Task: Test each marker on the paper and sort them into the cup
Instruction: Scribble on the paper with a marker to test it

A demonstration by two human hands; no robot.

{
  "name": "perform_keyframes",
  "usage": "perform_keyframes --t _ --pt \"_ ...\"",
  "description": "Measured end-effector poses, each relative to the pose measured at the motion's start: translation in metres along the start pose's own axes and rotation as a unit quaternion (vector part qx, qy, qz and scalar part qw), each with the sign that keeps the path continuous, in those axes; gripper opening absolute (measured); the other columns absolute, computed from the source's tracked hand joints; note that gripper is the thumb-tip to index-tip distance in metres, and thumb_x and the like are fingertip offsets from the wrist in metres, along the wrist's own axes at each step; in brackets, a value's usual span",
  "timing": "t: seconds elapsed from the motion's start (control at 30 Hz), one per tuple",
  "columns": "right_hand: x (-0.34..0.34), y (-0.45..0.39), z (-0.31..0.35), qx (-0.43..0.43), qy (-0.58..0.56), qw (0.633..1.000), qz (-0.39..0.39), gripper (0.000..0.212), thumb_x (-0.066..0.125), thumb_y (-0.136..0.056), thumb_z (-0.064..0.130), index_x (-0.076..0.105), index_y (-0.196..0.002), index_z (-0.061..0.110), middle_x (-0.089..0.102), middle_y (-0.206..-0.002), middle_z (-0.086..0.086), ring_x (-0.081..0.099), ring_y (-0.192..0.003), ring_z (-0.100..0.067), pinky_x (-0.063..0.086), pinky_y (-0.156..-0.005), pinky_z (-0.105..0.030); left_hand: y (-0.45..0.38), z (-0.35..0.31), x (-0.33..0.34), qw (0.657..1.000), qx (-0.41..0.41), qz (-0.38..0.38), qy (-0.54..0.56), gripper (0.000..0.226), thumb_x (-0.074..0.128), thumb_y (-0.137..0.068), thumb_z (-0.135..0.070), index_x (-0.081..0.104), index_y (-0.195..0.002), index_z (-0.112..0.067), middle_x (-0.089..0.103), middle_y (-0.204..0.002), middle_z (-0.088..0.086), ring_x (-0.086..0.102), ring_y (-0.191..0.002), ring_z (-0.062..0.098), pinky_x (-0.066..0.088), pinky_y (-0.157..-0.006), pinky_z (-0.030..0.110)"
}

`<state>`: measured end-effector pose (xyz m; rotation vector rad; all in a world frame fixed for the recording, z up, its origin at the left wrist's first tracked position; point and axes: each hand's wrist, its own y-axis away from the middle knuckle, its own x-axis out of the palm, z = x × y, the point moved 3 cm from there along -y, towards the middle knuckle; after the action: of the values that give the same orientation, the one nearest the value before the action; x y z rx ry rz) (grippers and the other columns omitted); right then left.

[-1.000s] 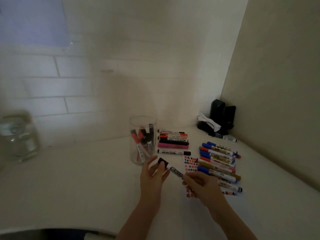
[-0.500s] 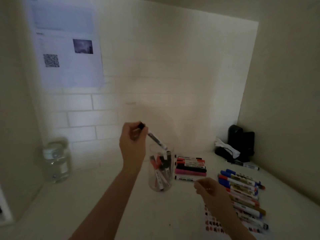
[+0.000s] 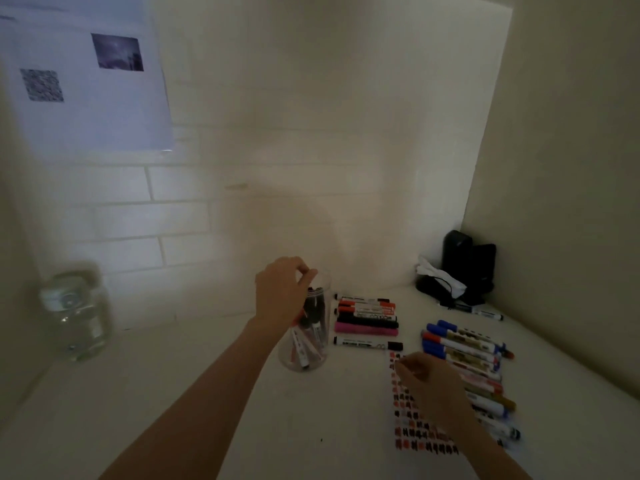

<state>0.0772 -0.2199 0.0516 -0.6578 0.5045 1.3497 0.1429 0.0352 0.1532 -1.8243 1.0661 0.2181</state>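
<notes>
Smooth white desk (image 3: 207, 393) — clear cylindrical cup (image 3: 306, 355)

We see a clear, glossy cup (image 3: 304, 341) that looks like plastic, smooth-walled, standing on a matt white table (image 3: 173, 393). The markers (image 3: 367, 320) beside it have smooth plastic barrels with a slight sheen. The paper (image 3: 415, 427) lies flat and matt. A glass jar (image 3: 74, 317) shines at the left, and the wall (image 3: 121, 220) shows smooth white tiles.
</notes>
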Motion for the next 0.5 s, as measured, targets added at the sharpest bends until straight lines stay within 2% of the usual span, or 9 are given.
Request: perform_keyframes --t 0.07,0.1,0.17,0.23,0.3,0.4,0.5 --pt "-0.003 -0.014 -0.004 -0.019 0.038 0.999 -0.014 0.011 0.057 -0.094 0.03 0.064 -0.101 0.025 0.067 -0.088 0.009 0.059 -0.073 0.001 0.044 -0.058 -0.007 0.014 -0.016 -0.002 0.993 0.083 -0.079 0.006 0.014 0.06 -0.091 -0.028 0.063 -0.082 -0.018 0.062 -0.085 -0.004 0.055 -0.08 0.015 0.043 -0.078 0.033" --pt "-0.001 -0.022 -0.006 -0.027 0.059 0.998 -0.017 0.015 0.057 -0.094 0.029 0.066 -0.105 0.022 0.069 -0.094 0.007 0.06 -0.076 -0.001 0.047 -0.065 -0.009 0.027 -0.026 0.004 0.989 0.12 -0.079 0.024 0.014 0.057 -0.091 -0.029 0.061 -0.083 -0.019 0.06 -0.085 -0.005 0.052 -0.08 0.014 0.041 -0.077 0.031" --pt "0.006 -0.037 -0.009 -0.043 0.101 0.994 -0.007 0.023 0.055 -0.095 0.024 0.064 -0.116 0.02 0.069 -0.108 0.003 0.062 -0.088 -0.006 0.051 -0.079 -0.016 0.064 -0.038 0.033 0.988 0.137 0.002 0.076 0.016 0.05 -0.092 -0.035 0.058 -0.086 -0.023 0.057 -0.086 -0.009 0.051 -0.078 0.01 0.045 -0.076 0.028" --pt "0.017 -0.05 -0.01 -0.067 0.149 0.986 0.016 0.032 0.05 -0.097 0.019 0.058 -0.128 0.019 0.062 -0.125 0.0 0.059 -0.106 -0.012 0.047 -0.092 -0.022 0.108 -0.031 0.069 0.983 0.076 0.098 0.134 0.018 0.048 -0.092 -0.037 0.058 -0.085 -0.024 0.056 -0.082 -0.012 0.051 -0.073 0.002 0.048 -0.071 0.022" --pt "0.028 -0.059 -0.009 -0.097 0.183 0.977 0.043 0.039 0.047 -0.097 0.015 0.049 -0.136 0.02 0.055 -0.133 -0.003 0.053 -0.118 -0.018 0.044 -0.1 -0.028 0.141 -0.015 0.099 0.973 -0.011 0.148 0.177 0.017 0.056 -0.092 -0.032 0.057 -0.078 -0.023 0.053 -0.072 -0.014 0.048 -0.066 0.002 0.043 -0.064 0.018" --pt "0.041 -0.073 -0.008 -0.124 0.26 0.956 0.059 0.044 0.041 -0.099 0.014 0.039 -0.142 0.024 0.05 -0.138 -0.005 0.048 -0.122 -0.022 0.041 -0.102 -0.036 0.158 0.001 0.115 0.963 -0.101 0.154 0.197 0.024 0.059 -0.092 -0.027 0.052 -0.069 -0.022 0.049 -0.063 -0.009 0.046 -0.06 0.005 0.036 -0.06 0.019" --pt "0.052 -0.082 -0.006 -0.129 0.317 0.938 0.046 0.048 0.04 -0.098 0.017 0.034 -0.144 0.028 0.044 -0.144 -0.002 0.04 -0.129 -0.024 0.033 -0.106 -0.042 0.157 0.003 0.117 0.968 -0.101 0.143 0.178 0.026 0.059 -0.091 -0.026 0.05 -0.068 -0.019 0.048 -0.061 -0.007 0.046 -0.06 0.008 0.034 -0.058 0.018"
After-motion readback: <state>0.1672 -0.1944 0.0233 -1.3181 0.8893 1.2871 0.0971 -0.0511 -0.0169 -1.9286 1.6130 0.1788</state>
